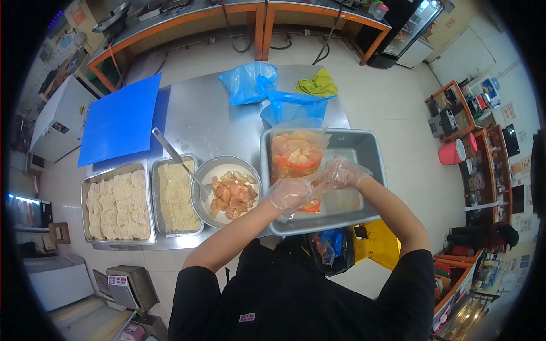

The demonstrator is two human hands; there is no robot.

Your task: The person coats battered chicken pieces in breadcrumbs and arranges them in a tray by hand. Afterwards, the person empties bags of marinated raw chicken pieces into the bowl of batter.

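Note:
A clear plastic bag of raw chicken pieces (pixel 297 154) with reddish-orange printing leans inside the left part of a deep grey tub (pixel 372 149). My left hand (pixel 290 196), in a clear disposable glove, is closed on the near end of the bag. At the bag's right side my right hand (pixel 343 172), gloved the same way, has its fingers closed on the plastic; the fingertips are partly hidden. Left of the tub, a round metal bowl (pixel 211 166) holds raw chicken pieces (pixel 234 195) in pale liquid, with a long-handled metal utensil (pixel 170 146) leaning in it.
Further left stand a metal pan of crumbly coating (pixel 175 193) and a tray of coated pieces (pixel 116 204). A blue board (pixel 122 122), blue plastic bags (pixel 250 82) and a green cloth (pixel 318 84) lie on the steel table (pixel 196 102). A yellow bin (pixel 380 243) stands below the tub.

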